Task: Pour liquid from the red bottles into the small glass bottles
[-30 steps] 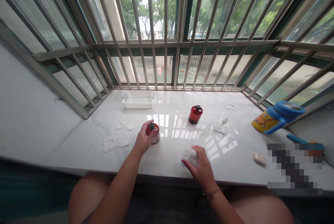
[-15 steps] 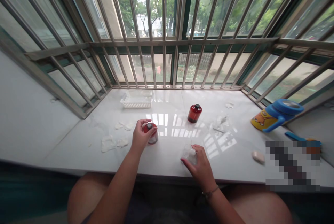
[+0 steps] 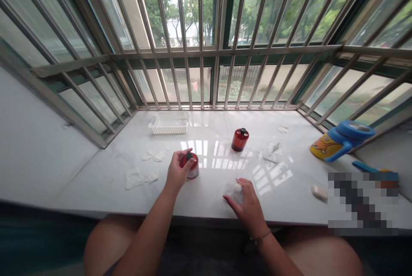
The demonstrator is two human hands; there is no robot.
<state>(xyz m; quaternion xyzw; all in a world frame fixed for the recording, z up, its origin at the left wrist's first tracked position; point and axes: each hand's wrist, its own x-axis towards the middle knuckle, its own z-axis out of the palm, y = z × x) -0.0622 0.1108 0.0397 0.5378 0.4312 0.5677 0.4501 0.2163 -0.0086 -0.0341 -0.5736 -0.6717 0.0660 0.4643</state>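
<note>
My left hand (image 3: 177, 172) is curled around the upper part of a reddish-brown bottle with a black cap (image 3: 193, 172), which stands upright on the white ledge. Thumb and fingers sit close to its cap. Nearer the front edge, my right hand (image 3: 248, 204) is closed around a small clear, see-through object (image 3: 234, 190); its exact kind is hard to make out. Farther back, between the two hands, a second reddish-brown bottle (image 3: 240, 140) stands upright with a black cap on, touched by neither hand.
A white perforated basket (image 3: 169, 123) lies at the back left. Crumpled white tissue pieces (image 3: 137, 178) are at left, with clear wrapping (image 3: 273, 152) at right. A blue and yellow cup (image 3: 337, 141) and a pale bar-like lump (image 3: 319, 192) are farther right. Metal bars (image 3: 225, 52) close off the back.
My left hand and the bottle it holds have shifted slightly to the right. The right hand with the clear object and the second bottle are nearly unchanged.
</note>
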